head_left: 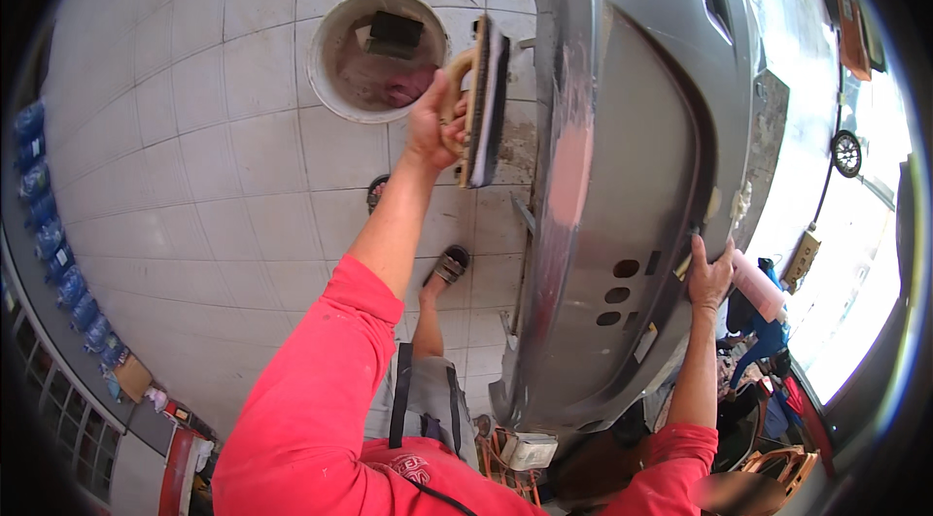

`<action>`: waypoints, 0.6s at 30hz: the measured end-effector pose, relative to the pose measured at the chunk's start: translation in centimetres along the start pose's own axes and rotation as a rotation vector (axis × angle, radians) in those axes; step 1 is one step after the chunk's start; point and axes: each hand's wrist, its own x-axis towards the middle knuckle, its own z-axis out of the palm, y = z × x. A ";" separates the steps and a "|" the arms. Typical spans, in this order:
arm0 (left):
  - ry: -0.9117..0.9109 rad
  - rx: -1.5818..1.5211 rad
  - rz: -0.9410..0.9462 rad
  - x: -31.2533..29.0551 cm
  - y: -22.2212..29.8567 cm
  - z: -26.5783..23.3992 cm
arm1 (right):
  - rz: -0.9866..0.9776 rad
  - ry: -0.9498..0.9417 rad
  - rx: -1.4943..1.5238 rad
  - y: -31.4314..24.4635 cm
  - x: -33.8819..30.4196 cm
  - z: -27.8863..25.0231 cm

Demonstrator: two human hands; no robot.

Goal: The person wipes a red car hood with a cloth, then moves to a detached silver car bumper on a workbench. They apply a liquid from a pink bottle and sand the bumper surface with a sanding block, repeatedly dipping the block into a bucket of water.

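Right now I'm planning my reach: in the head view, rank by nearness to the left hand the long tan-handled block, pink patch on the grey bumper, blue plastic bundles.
1. Block, held in left hand.
2. Pink patch, right, on bumper.
3. Blue bundles, far left.

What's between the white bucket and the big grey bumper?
In the head view, the left hand, holding a handled block, shows between them, with tiled floor behind.

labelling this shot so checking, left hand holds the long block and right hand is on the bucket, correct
One slip: the head view shows the right hand on the grey bumper. The left hand does hold the long block.
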 end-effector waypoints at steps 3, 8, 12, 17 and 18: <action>0.113 0.077 0.129 -1.7 7.6 -5.1 | -0.027 0.013 0.026 2.0 -0.9 0.1; 0.755 0.361 0.414 1.9 18.9 -15.5 | -0.066 -0.034 0.068 3.1 -0.5 0.0; 1.046 0.714 0.411 7.8 22.6 -22.3 | -0.044 -0.029 0.124 5.0 -1.5 -1.2; 1.336 1.361 0.286 10.2 24.0 -28.3 | 0.045 -0.157 0.265 5.8 -0.3 -2.5; 1.265 1.279 0.271 10.0 24.9 -28.7 | 0.030 -0.151 0.260 6.0 -0.3 -2.4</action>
